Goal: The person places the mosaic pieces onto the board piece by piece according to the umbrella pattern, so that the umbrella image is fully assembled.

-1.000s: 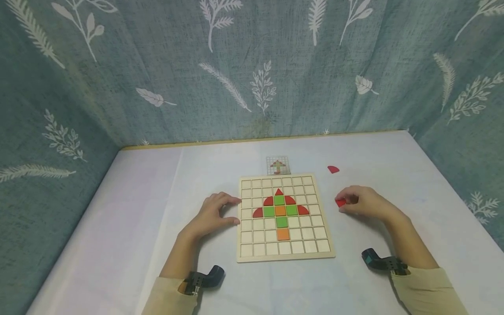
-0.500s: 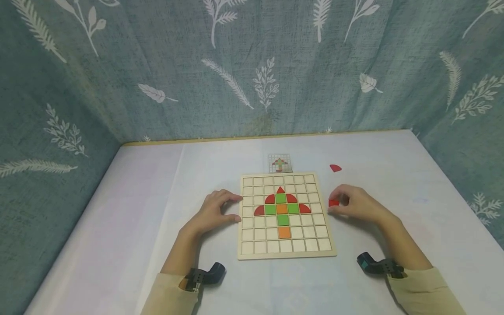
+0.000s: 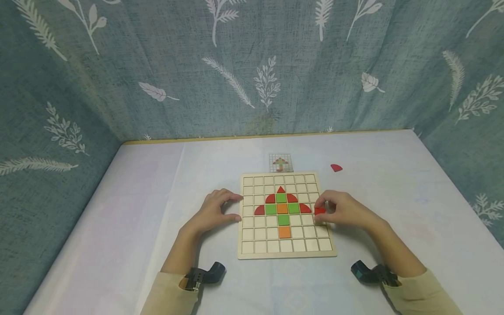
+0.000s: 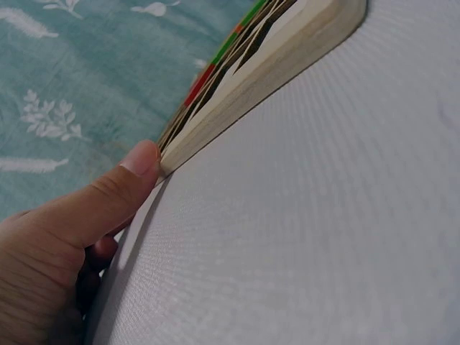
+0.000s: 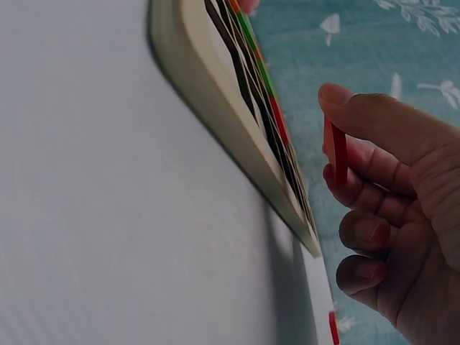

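On the table lies a square wooden grid board (image 3: 260, 247). Red, green and orange tiles (image 3: 282, 208) fill some of its squares in a pointed, arrow-like pattern. My left hand (image 3: 213, 211) rests at the board's left edge, thumb and index finger apart; in the left wrist view the thumb (image 4: 108, 195) touches the rim. Over the board's right side, my right hand (image 3: 346, 211) pinches a red tile (image 3: 320, 211) between thumb and fingers. The right wrist view shows this tile (image 5: 340, 154) edge-on, held off the board, so its full outline is hidden.
A small pattern card (image 3: 281, 162) with a similar coloured figure lies just behind the board. One loose red quarter-circle tile (image 3: 336, 168) sits at the back right. A leaf-print curtain (image 3: 236, 87) stands behind the white-covered table (image 3: 157, 175).
My right hand has moved left with the red tile, from beside the board to over its right side. The left hand has stayed at the left edge.
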### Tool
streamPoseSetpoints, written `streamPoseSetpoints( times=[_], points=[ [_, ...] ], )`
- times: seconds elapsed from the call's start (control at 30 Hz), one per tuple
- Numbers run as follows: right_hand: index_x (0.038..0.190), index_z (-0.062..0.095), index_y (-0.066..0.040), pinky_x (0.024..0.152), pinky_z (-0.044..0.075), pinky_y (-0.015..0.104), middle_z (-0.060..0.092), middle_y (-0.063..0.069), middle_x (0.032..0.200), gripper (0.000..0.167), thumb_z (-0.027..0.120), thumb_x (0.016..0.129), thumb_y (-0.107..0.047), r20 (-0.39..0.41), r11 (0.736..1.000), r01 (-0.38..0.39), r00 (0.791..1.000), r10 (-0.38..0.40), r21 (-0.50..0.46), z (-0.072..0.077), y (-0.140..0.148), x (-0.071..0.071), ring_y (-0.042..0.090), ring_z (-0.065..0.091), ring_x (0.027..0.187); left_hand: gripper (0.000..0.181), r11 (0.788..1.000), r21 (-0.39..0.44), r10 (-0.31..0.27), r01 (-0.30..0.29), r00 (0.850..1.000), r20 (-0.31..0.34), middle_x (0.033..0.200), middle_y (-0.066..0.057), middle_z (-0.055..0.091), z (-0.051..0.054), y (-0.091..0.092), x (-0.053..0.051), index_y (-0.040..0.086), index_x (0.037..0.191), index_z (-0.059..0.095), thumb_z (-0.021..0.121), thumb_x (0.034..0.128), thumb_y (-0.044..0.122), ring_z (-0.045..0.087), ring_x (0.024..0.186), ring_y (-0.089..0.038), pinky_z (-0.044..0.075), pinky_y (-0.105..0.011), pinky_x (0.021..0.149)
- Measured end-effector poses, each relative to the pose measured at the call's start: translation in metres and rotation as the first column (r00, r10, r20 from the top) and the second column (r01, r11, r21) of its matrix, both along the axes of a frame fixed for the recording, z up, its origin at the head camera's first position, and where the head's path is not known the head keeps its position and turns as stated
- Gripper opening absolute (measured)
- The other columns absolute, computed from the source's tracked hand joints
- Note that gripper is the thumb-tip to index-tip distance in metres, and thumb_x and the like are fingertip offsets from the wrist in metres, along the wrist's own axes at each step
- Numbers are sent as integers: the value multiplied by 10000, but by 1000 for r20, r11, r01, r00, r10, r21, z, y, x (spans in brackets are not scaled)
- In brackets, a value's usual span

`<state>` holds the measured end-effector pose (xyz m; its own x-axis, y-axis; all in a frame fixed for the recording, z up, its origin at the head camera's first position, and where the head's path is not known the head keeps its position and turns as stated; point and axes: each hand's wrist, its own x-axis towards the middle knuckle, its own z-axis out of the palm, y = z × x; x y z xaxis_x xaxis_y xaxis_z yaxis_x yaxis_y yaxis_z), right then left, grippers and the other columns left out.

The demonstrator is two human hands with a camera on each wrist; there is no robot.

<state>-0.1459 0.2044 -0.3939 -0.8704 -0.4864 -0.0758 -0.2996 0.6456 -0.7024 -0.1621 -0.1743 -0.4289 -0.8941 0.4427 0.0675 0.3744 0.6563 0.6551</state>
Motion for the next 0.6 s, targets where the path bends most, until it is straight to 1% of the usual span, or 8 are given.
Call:
streamPoseSetpoints(
  times=[0.13, 0.4, 0.6],
  points=[
    [957, 637, -138, 586, 410, 230, 534, -62, 763, 279, 794, 753, -244, 6, 999, -32, 999, 32, -11, -1, -6, 2, 124, 471, 699, 546, 1000, 2, -2, 2, 1000, -4, 1153, -4, 610, 0, 0, 1, 165, 1179, 626, 821, 694, 323, 461, 1146, -236, 275, -452, 993],
    [934, 637, -158, 623, 426, 219, 568, -90, 812, 259, 790, 755, -267, -60, 994, -104, 993, 105, 19, 1, -16, 7, 91, 482, 718, 556, 1000, 1, 4, -4, 1000, 8, 1156, -4, 610, 0, 0, 1, 169, 1184, 626, 821, 691, 334, 461, 1150, -233, 279, -446, 986],
    [928, 632, -156, 624, 419, 220, 572, -97, 824, 259, 787, 757, -275, -69, 993, -114, 991, 116, 35, 4, -21, 12, 79, 473, 712, 568, 1000, 7, 7, -7, 1000, 7, 1148, -5, 614, 0, 1, 0, 166, 1185, 627, 826, 680, 333, 467, 1142, -230, 287, -436, 964]
  ],
)
